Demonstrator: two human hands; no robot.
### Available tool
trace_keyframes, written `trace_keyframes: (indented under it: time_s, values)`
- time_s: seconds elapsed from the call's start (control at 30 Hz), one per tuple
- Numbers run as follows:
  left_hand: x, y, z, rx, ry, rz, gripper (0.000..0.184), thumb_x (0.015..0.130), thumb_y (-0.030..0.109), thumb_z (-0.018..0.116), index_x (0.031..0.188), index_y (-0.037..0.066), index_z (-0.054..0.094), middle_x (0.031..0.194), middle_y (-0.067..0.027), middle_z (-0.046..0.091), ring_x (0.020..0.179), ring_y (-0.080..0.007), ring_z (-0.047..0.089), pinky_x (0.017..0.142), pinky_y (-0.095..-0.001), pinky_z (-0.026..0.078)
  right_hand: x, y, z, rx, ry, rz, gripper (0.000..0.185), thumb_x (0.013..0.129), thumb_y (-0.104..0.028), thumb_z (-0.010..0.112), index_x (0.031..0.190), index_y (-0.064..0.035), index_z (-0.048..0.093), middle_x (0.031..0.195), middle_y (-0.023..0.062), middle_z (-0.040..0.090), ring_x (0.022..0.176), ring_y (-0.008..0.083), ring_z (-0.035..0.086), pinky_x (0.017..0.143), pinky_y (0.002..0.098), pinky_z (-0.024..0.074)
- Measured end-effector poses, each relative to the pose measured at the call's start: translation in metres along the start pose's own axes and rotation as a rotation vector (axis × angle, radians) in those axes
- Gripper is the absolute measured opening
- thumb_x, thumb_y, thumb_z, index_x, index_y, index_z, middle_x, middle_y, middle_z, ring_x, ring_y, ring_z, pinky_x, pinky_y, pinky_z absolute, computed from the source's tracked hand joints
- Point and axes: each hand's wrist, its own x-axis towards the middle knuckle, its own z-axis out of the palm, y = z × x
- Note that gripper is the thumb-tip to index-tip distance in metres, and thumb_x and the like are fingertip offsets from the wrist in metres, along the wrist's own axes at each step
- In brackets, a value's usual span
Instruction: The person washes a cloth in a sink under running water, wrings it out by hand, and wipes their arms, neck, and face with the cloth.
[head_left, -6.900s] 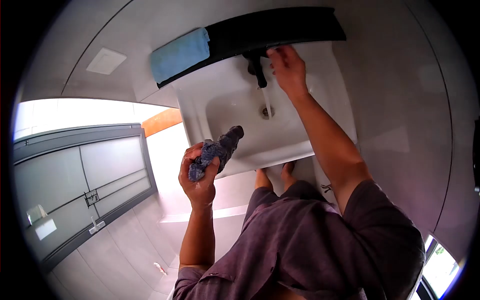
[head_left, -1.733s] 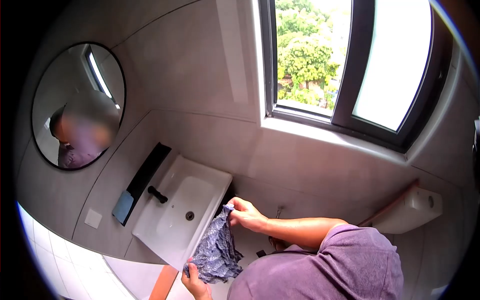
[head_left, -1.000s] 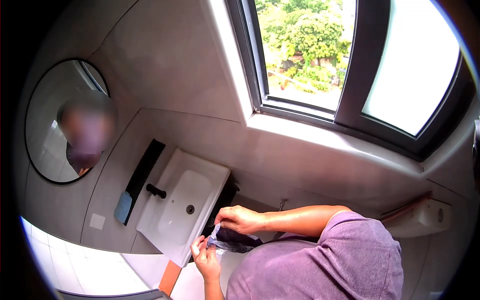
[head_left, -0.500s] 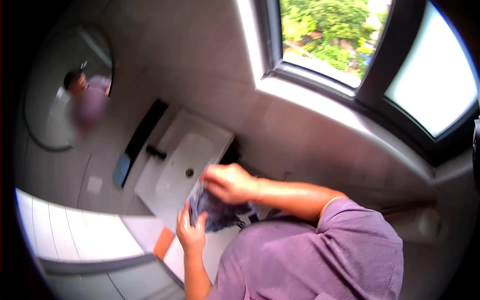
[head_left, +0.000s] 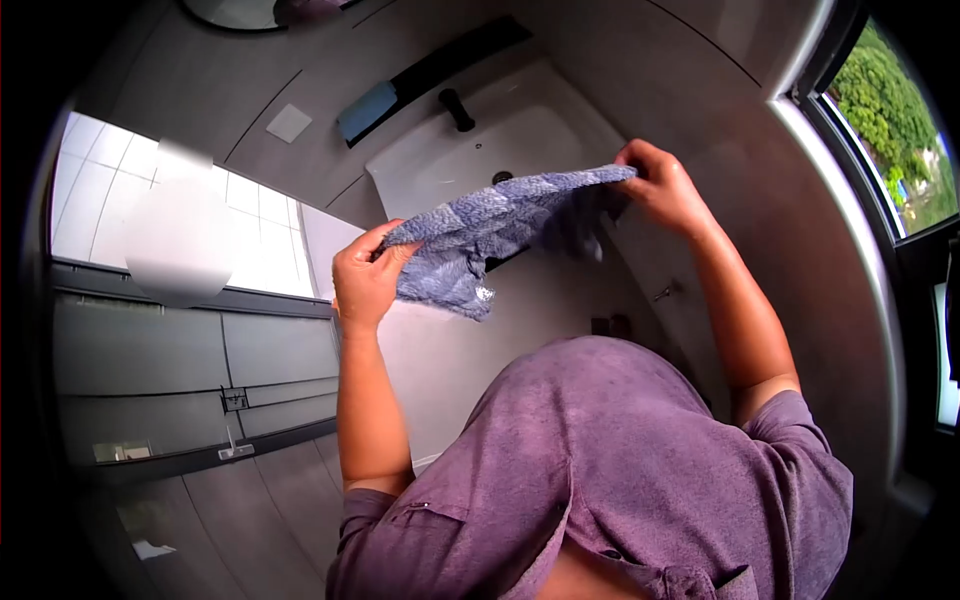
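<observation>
A blue-grey patterned cloth (head_left: 490, 215) is stretched between my two hands, its top edge running up to the right and its lower part hanging in folds. My left hand (head_left: 367, 275) pinches the cloth's left end. At the other end, my right hand (head_left: 665, 185) grips the corner, with that arm reaching out to the side. Behind and above the cloth is the white sink (head_left: 415, 170), partly hidden by it, with a black faucet (head_left: 457, 110) at its back.
A black shelf (head_left: 460, 60) behind the sink holds a folded light-blue towel (head_left: 367, 111). A white wall plate (head_left: 289, 123) is left of it. The grey-framed door (head_left: 200, 350) stands at the left, a window (head_left: 890, 130) at the upper right.
The cloth was bunched in my left hand while my right was by the faucet, where water ran. Both hands then took hold of it and have now spread apart, pulling it wide. The view has turned.
</observation>
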Motion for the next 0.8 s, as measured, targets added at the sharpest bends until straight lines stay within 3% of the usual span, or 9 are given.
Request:
trace_keyframes:
  time_s: [0.13, 0.23, 0.27, 0.37, 0.5, 0.6, 0.67, 0.7, 0.8]
  values:
    - [0.0, 0.025, -0.028, 0.393, 0.122, 0.22, 0.036, 0.079, 0.004, 0.08, 0.114, -0.001, 0.072, 0.089, -0.0096, 0.073, 0.079, -0.0178, 0.068, 0.074, -0.0279, 0.054, -0.001, -0.026, 0.015, 0.342, 0.05, -0.099, 0.02, 0.092, -0.019, 0.075, 0.1, -0.0036, 0.065, 0.082, -0.0019, 0.063, 0.077, 0.0067, 0.057, 0.07, 0.0253, 0.048]
    - [-0.001, 0.094, -0.007, 0.715, 0.015, 0.487, 0.086, 0.075, 0.005, 0.083, 0.15, 0.004, 0.043, 0.143, -0.018, 0.054, 0.125, -0.0293, 0.058, 0.108, -0.038, 0.045, -0.001, -0.067, 0.036, 0.221, -0.04, -0.419, 0.021, 0.089, -0.02, 0.076, 0.098, -0.0022, 0.067, 0.084, 0.003, 0.066, 0.08, 0.0107, 0.061, 0.068, 0.0291, 0.0494]
    - [0.0, 0.092, 0.013, 0.472, -0.164, 0.461, 0.099, 0.072, 0.009, 0.087, 0.155, 0.007, 0.034, 0.153, -0.0187, 0.043, 0.138, -0.0328, 0.046, 0.116, -0.0399, 0.034, 0.0, -0.084, 0.045, 0.124, -0.116, -0.493, 0.023, 0.088, -0.02, 0.077, 0.098, -0.0021, 0.067, 0.084, 0.0065, 0.067, 0.079, 0.0149, 0.064, 0.068, 0.0316, 0.0503]
    - [0.002, 0.072, 0.062, 0.55, -0.322, 0.093, 0.082, 0.075, 0.026, 0.086, 0.147, 0.011, 0.048, 0.09, -0.0205, 0.072, 0.082, -0.0394, 0.071, 0.072, -0.0393, 0.056, 0.013, -0.103, 0.074, -0.178, -0.221, -0.701, 0.04, 0.078, -0.036, 0.081, 0.091, -0.0023, 0.065, 0.084, 0.0191, 0.066, 0.078, 0.0411, 0.063, 0.069, 0.0456, 0.0508]
    - [-0.004, 0.005, 0.037, 0.353, -0.176, 0.21, 0.031, 0.085, 0.023, 0.08, 0.11, 0.005, 0.074, 0.1, -0.0172, 0.074, 0.086, -0.0299, 0.074, 0.075, -0.0343, 0.057, 0.019, -0.039, 0.075, -0.597, -0.495, -0.49, 0.035, 0.077, -0.035, 0.08, 0.091, -0.0049, 0.069, 0.088, 0.0175, 0.07, 0.089, 0.0393, 0.067, 0.077, 0.0493, 0.0507]
    - [-0.043, -0.035, 0.037, 0.248, -0.065, 0.022, 0.026, 0.087, 0.021, 0.079, 0.108, 0.005, 0.076, 0.103, -0.0141, 0.076, 0.089, -0.0236, 0.074, 0.079, -0.0312, 0.057, 0.0, -0.019, 0.087, -0.293, -0.424, -0.167, 0.02, 0.084, -0.017, 0.078, 0.09, -0.0013, 0.067, 0.085, 0.0112, 0.068, 0.081, 0.0268, 0.065, 0.076, 0.0355, 0.0519]
    - [-0.061, -0.059, 0.05, 0.229, -0.044, -0.102, 0.026, 0.088, 0.018, 0.077, 0.11, 0.004, 0.075, 0.102, -0.0131, 0.075, 0.088, -0.0242, 0.073, 0.079, -0.0309, 0.056, -0.001, -0.003, 0.108, 0.076, -0.314, -0.314, 0.016, 0.082, -0.006, 0.078, 0.091, -0.002, 0.067, 0.084, 0.0052, 0.067, 0.081, 0.0157, 0.063, 0.074, 0.03, 0.0511]
    - [-0.06, -0.052, 0.053, 0.217, -0.178, -0.209, 0.032, 0.089, 0.013, 0.075, 0.119, 0.004, 0.071, 0.113, -0.0145, 0.071, 0.094, -0.0225, 0.071, 0.084, -0.0304, 0.055, -0.005, -0.011, 0.112, 0.215, -0.372, -0.104, 0.016, 0.082, -0.001, 0.077, 0.094, -0.0029, 0.066, 0.085, 0.0011, 0.066, 0.083, 0.0095, 0.06, 0.073, 0.0269, 0.05]
    - [-0.062, -0.068, 0.082, -0.159, -0.179, 0.182, 0.082, 0.084, 0.008, 0.079, 0.154, 0.004, 0.036, 0.137, -0.0191, 0.059, 0.118, -0.0262, 0.064, 0.099, -0.0336, 0.05, -0.008, -0.026, 0.135, 0.105, -0.473, -0.06, 0.024, 0.078, -0.002, 0.077, 0.098, -0.002, 0.063, 0.088, 0.0041, 0.066, 0.081, 0.0131, 0.062, 0.073, 0.0287, 0.0511]
